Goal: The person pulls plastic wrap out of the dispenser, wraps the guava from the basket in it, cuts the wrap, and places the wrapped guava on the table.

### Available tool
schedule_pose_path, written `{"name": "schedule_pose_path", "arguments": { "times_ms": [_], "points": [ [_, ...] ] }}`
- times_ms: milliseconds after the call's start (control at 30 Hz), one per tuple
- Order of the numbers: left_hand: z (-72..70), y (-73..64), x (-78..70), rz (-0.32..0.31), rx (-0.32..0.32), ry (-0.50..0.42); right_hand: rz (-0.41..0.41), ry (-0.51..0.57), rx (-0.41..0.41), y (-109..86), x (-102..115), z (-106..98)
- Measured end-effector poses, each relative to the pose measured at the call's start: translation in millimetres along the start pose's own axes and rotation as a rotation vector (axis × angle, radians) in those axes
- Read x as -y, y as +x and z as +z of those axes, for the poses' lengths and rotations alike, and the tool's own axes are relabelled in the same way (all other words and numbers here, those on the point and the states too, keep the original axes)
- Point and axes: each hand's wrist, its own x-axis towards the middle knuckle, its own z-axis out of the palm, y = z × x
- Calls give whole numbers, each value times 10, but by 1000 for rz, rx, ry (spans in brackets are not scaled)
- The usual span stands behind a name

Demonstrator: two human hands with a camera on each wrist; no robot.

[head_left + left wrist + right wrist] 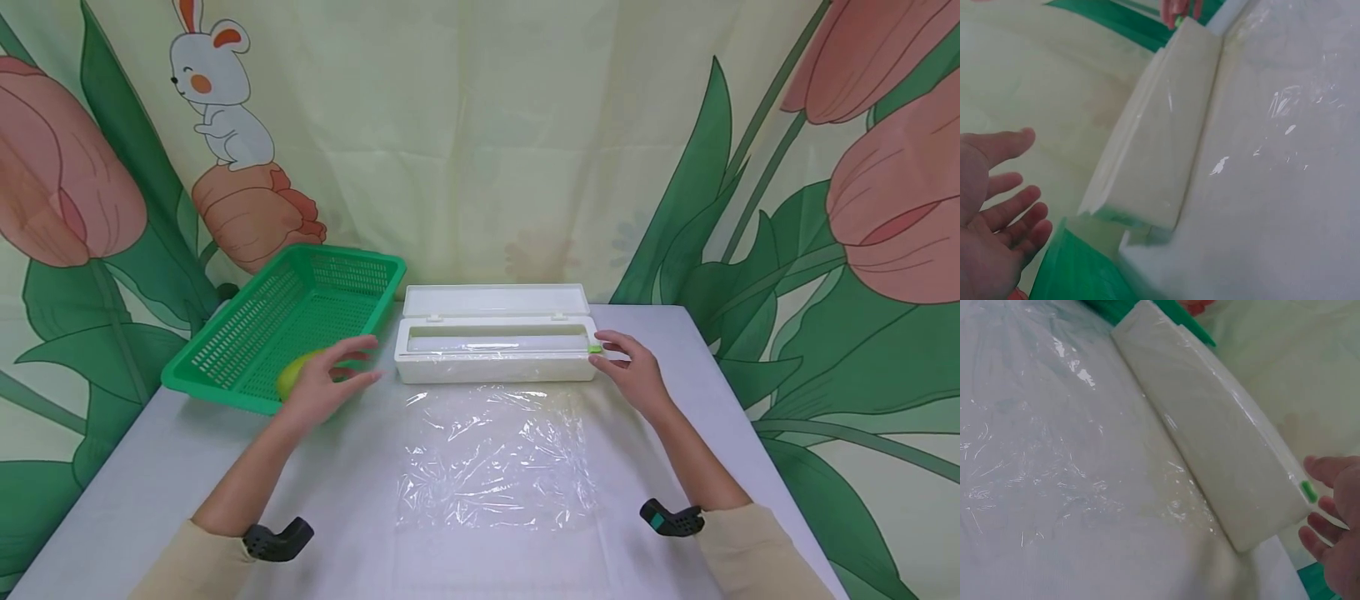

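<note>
A white cling film dispenser (495, 368) stands on the table with its lid (495, 300) tipped back and a roll (498, 342) inside. Clear cling film (495, 467) stretches from its front over the tabletop, wrinkled and shiny. At the dispenser's right end, my right hand (636, 371) has its fingers spread beside a small green slider (1309, 491); whether the fingertips touch cannot be told. My left hand (330, 385) hovers off the left end with loosely spread fingers and nothing held. Behind it, a yellow-green fruit (294, 372), partly hidden, lies in a green basket (217, 333).
The white-covered table (675, 333) ends at a curtain (517, 150) printed with tulips and a rabbit. The basket stands at the back left, close to the dispenser's left end. Each wrist wears a black camera.
</note>
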Motion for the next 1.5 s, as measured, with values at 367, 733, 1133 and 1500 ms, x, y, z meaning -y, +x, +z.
{"name": "schedule_pose_path", "arguments": {
  "times_ms": [367,733,1133,1500],
  "points": [
    [-204,-72,127,-12,-32,35,63,-3,25,73,-44,62],
    [-384,-102,266,-18,-41,89,96,9,50,88,-31,71],
    [-537,-96,349,-68,-5,211,100,10,65,120,-68,103],
    [-622,-10,404,-111,27,341,69,14,66,156,-146,125]
  ]
}}
